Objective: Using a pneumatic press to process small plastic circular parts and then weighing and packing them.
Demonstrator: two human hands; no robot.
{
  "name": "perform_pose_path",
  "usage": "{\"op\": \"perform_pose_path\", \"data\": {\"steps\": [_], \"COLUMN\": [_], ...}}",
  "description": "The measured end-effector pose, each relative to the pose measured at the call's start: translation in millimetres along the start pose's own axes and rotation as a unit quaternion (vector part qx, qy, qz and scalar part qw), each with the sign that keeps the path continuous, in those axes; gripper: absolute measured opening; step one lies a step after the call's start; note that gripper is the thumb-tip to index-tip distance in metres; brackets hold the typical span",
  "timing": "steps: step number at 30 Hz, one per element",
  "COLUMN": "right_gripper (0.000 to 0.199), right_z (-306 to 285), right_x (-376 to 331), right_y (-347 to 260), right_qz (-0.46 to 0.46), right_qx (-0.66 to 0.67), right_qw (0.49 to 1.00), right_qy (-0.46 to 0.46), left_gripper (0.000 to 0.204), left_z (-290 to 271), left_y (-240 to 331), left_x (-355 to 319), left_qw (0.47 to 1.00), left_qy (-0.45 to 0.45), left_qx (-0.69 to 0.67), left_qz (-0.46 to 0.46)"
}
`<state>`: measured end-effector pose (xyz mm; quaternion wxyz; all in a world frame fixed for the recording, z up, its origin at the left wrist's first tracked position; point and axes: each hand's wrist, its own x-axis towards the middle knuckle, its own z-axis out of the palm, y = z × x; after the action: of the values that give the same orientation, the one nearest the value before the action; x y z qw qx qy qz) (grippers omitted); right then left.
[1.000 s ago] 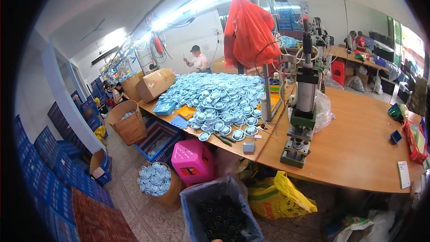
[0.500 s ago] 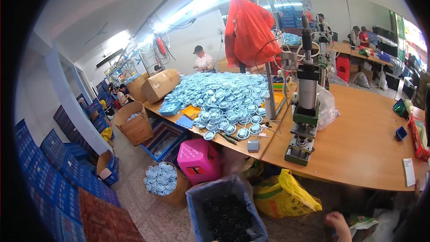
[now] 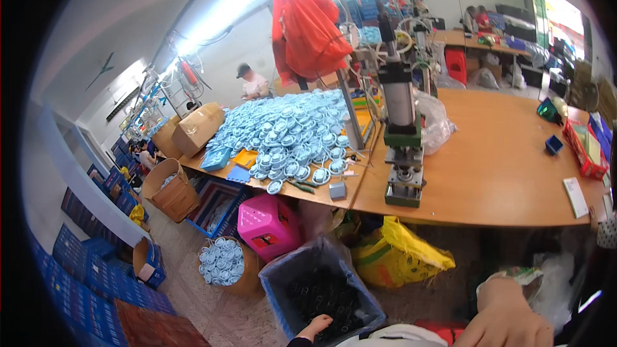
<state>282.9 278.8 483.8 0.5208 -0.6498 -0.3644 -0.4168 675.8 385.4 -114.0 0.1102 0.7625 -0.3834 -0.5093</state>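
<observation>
My left hand [image 3: 316,326] reaches in from the lower edge, a dark cuff at its wrist. It hangs over the near part of a bin [image 3: 275,284] lined with blue plastic. Its fingers look drawn together; whether anything is between them is too small to see. Black rings [image 3: 321,295] lie inside the bin. At the lower right, my right hand [image 3: 508,324] shows its back and bent wrist. The lower edge cuts off its fingertips, so what it touches is hidden. A white and red shape [image 3: 402,334] lies between the hands.
A yellow sack [image 3: 402,254] and pink stool [image 3: 267,225] stand beside the bin. Behind is a wooden table [image 3: 495,160] with a green-based press [image 3: 402,148] and a heap of light-blue round pieces [image 3: 283,132]. A carton [image 3: 241,276] of blue pieces stands at left.
The whole view has shifted, with the table and bin lying farther left. My left hand has appeared over the bin. The right hand shows larger and its wrist is bent.
</observation>
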Motion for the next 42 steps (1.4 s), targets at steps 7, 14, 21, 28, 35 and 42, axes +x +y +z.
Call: {"op": "perform_pose_path", "data": {"steps": [7, 14, 21, 28, 35, 42], "right_gripper": [0.019, 0.019, 0.019, 0.017, 0.019, 0.015], "right_z": [-10, -20, 47, 166, 359, 478], "right_x": [-8, -159, -412, -532, -568, -553], "right_y": [-5, -7, -60, -60, -32, 31], "right_qz": [-0.023, 0.304, 0.539, 0.536, 0.461, 0.481], "right_qx": [0.03, -0.176, -0.215, -0.164, -0.089, -0.011], "right_qw": [0.996, 0.886, 0.414, 0.177, 0.049, 0.005], "right_qy": [-0.084, 0.304, 0.701, 0.809, 0.882, 0.877], "left_gripper": [0.023, 0.019, 0.023, 0.026, 0.047, 0.055], "left_z": [4, -18, -25, -29, 153, 321], "left_y": [-75, -53, -23, 2, 254, 347], "left_x": [6, -95, -49, 49, 22, 89], "left_qw": [0.999, 0.958, 0.99, 0.927, 0.601, 0.305], "left_qy": [-0.032, -0.014, -0.071, -0.098, -0.111, -0.096], "left_qx": [0.007, 0.236, 0.119, 0.353, 0.51, 0.592], "left_qz": [-0.035, 0.165, -0.023, 0.077, 0.605, 0.74]}}
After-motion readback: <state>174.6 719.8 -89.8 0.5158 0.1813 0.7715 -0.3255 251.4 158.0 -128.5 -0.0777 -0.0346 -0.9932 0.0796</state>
